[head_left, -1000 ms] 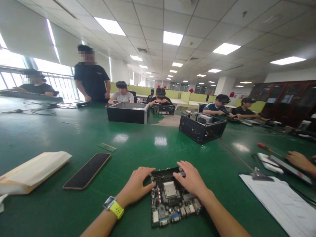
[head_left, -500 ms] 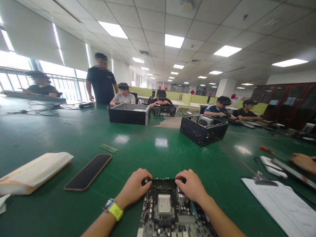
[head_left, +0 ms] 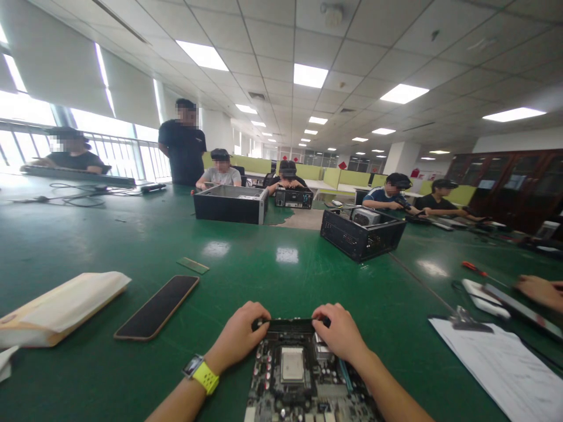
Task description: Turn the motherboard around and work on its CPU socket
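A motherboard [head_left: 292, 398] lies on the green table in front of me, a square silver processor [head_left: 292, 364] in its socket. Along its far edge runs a thin dark strip [head_left: 290, 322] that looks like a memory module. My left hand [head_left: 241, 328], with a yellow-strapped watch on the wrist, is closed on the strip's left end between thumb and fingers. At the right end my right hand [head_left: 342, 331] pinches it the same way. My fingertips partly hide both ends. Whether the strip is fully seated in a slot, I cannot tell.
A green memory stick [head_left: 192, 265], a phone [head_left: 157, 308] and a paper packet [head_left: 65, 305] lie to the left. On the right are a clipboard [head_left: 501, 357], a screwdriver [head_left: 475, 269] and a co-worker's hand [head_left: 539, 290]. Open computer cases [head_left: 363, 234] stand farther back.
My hands and the motherboard stay nearly in place. The person standing at the back left has turned slightly and shifted right.
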Available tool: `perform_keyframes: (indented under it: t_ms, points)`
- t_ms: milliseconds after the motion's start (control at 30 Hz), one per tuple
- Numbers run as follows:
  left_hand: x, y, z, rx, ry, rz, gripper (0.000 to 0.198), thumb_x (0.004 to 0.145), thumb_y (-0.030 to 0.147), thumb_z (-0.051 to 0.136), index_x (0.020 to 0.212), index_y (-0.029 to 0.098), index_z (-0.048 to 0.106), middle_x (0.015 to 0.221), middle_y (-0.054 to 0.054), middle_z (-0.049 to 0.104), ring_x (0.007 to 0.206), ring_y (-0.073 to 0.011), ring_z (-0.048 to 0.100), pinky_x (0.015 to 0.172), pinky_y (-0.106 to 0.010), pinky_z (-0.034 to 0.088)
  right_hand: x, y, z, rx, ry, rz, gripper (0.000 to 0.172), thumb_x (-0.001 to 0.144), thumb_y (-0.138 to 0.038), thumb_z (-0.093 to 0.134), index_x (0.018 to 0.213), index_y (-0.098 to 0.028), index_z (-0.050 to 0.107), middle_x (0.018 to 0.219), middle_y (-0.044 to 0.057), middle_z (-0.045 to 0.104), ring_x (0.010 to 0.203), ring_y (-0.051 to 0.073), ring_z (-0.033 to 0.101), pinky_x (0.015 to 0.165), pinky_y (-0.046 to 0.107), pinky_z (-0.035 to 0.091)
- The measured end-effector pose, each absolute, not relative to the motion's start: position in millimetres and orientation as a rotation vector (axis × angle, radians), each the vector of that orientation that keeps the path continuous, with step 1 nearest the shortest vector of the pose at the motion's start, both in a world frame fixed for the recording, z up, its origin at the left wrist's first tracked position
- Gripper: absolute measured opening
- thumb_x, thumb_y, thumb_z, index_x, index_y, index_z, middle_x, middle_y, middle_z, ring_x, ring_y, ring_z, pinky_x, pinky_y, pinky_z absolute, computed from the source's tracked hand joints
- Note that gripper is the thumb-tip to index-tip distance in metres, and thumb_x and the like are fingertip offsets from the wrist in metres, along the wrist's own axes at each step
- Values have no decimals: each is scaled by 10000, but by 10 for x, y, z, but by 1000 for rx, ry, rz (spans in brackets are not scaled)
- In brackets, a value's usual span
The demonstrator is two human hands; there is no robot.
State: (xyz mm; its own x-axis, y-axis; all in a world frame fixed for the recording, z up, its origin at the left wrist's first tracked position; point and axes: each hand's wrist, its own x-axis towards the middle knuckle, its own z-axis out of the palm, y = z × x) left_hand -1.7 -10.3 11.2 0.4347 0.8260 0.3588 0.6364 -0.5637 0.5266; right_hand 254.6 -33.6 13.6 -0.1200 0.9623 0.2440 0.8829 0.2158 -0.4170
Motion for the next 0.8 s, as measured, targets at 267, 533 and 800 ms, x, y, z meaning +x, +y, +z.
perform_keyframes:
  t_ms: [267, 533, 800]
  points:
    - [-24, -96, 102, 2384, 1261, 829, 128, 815, 226, 501, 821, 205, 627, 834, -25, 626, 840, -188, 560, 769, -296, 438, 2554, -312, 110, -1680, -2034, 230, 147, 795, -278, 516, 828, -258, 659, 831, -10, 655, 848, 171, 521, 771, 264, 346]
    - [-16, -103, 126, 2365, 1261, 829, 124, 809, 231, 511, 813, 205, 632, 839, -29, 630, 839, -190, 558, 774, -300, 441, 2556, -322, 92, -1677, -2038, 215, 134, 792, -283, 523, 814, -262, 653, 826, -13, 653, 846, 173, 521, 753, 265, 341]
    - [-14, -102, 119, 2363, 1254, 828, 130, 809, 230, 503, 812, 206, 631, 836, -28, 632, 836, -192, 550, 775, -308, 441, 2539, -333, 135, -1722, -2052, 213, 143, 798, -284, 518, 826, -260, 657, 839, -9, 659, 857, 175, 527, 760, 271, 344]
